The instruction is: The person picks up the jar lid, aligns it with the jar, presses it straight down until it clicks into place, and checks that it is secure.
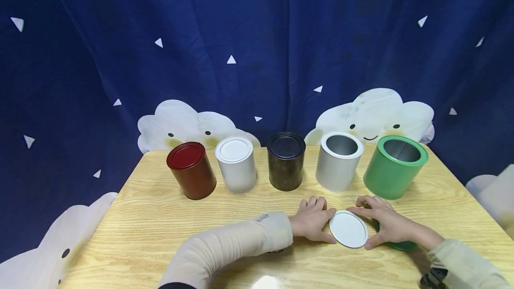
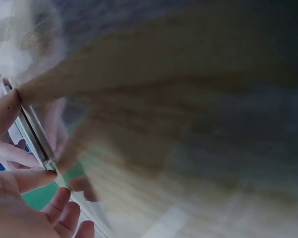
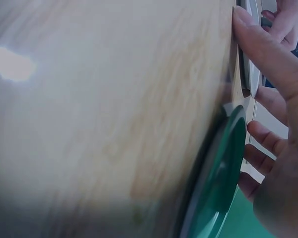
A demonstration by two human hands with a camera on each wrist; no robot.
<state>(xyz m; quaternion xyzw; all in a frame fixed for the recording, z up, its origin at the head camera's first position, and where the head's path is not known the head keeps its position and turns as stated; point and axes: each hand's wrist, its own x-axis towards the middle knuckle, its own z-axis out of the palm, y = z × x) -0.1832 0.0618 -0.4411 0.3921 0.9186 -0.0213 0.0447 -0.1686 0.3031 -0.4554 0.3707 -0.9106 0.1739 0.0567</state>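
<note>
A round white lid (image 1: 348,229) is between the two hands near the table's front right. My left hand (image 1: 313,220) grips its left edge with thumb and forefinger, the other fingers spread away from it. Opposite, my right hand (image 1: 387,222) holds the right edge, thumb in front and forefinger behind. In the right wrist view the rim of the white lid (image 3: 252,74) appears edge-on by the thumb. A green lid (image 1: 404,245) lies partly hidden under the right hand. Behind the hands stand an open white can (image 1: 336,171) and an open green can (image 1: 391,175).
Left of the open cans stand a dark red can (image 1: 194,175), a white can (image 1: 238,171) and a black can (image 1: 286,168), all lidded. The wooden table (image 1: 160,222) backs onto a blue curtain (image 1: 257,26) with white clouds.
</note>
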